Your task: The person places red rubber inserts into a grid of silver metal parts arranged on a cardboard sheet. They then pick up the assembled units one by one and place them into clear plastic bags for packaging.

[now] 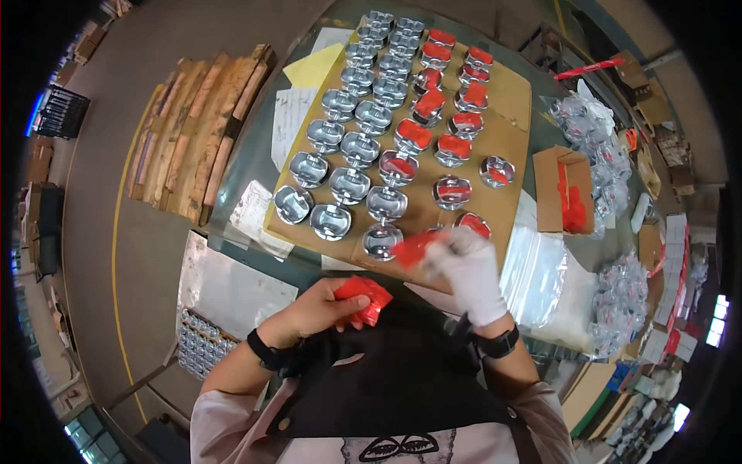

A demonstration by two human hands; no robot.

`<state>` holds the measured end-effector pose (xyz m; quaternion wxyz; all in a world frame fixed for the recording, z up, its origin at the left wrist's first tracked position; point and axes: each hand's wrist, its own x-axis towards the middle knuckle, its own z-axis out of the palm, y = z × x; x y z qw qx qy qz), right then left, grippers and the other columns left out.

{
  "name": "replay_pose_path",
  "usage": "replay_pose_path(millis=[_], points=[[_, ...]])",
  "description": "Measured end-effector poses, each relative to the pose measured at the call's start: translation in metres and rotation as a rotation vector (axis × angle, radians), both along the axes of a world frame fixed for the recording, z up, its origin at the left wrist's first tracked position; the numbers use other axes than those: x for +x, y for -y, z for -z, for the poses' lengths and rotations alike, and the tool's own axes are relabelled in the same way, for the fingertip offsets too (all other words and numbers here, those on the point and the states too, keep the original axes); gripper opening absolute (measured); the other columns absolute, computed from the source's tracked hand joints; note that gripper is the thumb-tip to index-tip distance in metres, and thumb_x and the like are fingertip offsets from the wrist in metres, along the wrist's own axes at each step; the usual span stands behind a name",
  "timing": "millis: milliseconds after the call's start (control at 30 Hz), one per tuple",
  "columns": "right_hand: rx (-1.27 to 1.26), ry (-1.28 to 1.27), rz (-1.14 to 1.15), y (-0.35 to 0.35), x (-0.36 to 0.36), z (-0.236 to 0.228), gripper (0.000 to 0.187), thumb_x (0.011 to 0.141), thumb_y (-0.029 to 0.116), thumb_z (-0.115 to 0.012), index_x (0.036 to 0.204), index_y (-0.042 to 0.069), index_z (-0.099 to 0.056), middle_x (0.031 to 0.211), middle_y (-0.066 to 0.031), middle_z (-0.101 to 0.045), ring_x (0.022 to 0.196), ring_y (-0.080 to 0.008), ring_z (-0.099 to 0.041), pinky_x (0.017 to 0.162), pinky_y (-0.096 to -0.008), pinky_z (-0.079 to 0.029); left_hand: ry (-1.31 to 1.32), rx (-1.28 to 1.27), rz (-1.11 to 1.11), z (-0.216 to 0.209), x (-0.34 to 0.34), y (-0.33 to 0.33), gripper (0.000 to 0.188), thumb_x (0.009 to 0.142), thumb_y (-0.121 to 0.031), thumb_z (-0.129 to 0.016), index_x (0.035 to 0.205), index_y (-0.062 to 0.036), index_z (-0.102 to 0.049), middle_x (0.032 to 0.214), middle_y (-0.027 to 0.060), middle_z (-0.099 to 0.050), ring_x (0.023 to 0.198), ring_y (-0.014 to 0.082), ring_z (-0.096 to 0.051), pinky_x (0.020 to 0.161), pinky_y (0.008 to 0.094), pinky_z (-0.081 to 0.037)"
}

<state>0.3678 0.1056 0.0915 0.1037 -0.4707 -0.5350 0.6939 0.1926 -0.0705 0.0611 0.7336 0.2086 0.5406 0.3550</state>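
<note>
Rows of shiny metal pistons (350, 185) stand on a brown cardboard sheet (495, 197). Red pieces lie on or in many in the right-hand rows, such as this flat red packet (414, 134); those to the left are bare. My bare left hand (325, 309) is closed around a small bundle of red packets (363, 300) just off the sheet's near edge. In a white glove, my right hand (466, 271) pinches one red packet (414, 249), slightly blurred, beside the nearest piston (382, 241). Part of another piston (473, 225) with red in it shows behind the glove.
An open cardboard box (563, 185) with red pieces stands right of the sheet. Clear plastic bags (537, 271) lie near it, with bagged pistons (621, 301) further right. Papers (287, 127) edge the left side. Wooden pallets (201, 135) stand on the floor; more pistons (202, 344) sit lower left.
</note>
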Motion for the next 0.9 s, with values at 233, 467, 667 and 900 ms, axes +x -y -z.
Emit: replay_pose_path(millis=[233, 467, 667, 900], points=[[1.21, 0.353, -0.321, -0.031, -0.068, 0.071, 0.01, 0.08, 0.012, -0.065, 0.088, 0.007, -0.065, 0.088, -0.0141, -0.066, 0.076, -0.0258, -0.067, 0.065, -0.0349, -0.055, 0.143, -0.038, -0.282, 0.021, -0.063, 0.025, 0.024, 0.095, -0.026, -0.062, 0.107, -0.0053, -0.063, 0.09, 0.0037, -0.069, 0.072, 0.0096, -0.066, 0.053, 0.0203, -0.047], [1.39, 0.773, -0.586, -0.027, -0.104, 0.069, 0.006, 0.08, 0.009, -0.059, 0.082, 0.006, -0.063, 0.078, -0.0113, -0.063, 0.071, -0.028, -0.066, 0.061, -0.0388, -0.054, 0.198, -0.07, -0.272, 0.03, -0.091, 0.023, 0.028, 0.094, -0.024, -0.064, 0.113, -0.0033, -0.062, 0.089, 0.0038, -0.068, 0.07, 0.0098, -0.065, 0.05, 0.0195, -0.046], [1.341, 0.54, -0.449, -0.012, -0.114, 0.065, 0.009, 0.084, 0.009, -0.054, 0.085, 0.003, -0.061, 0.07, -0.0126, -0.063, 0.067, -0.0334, -0.066, 0.061, -0.0429, -0.054, 0.12, -0.056, -0.132, 0.023, -0.096, 0.006, 0.033, 0.09, -0.028, -0.068, 0.113, -0.0052, -0.063, 0.085, 0.0007, -0.068, 0.065, 0.0062, -0.062, 0.049, 0.0177, -0.043], [0.252, 0.129, -0.505, 0.057, -0.083, 0.031, 0.025, 0.077, 0.016, -0.073, 0.092, -0.001, -0.065, 0.073, -0.0104, -0.065, 0.069, -0.0165, -0.063, 0.062, -0.031, -0.051, -0.025, 0.114, 0.161, 0.026, -0.086, -0.002, 0.037, 0.088, -0.027, -0.072, 0.117, -0.0068, -0.062, 0.086, -0.0011, -0.069, 0.065, 0.0033, -0.059, 0.051, 0.0178, -0.042]])
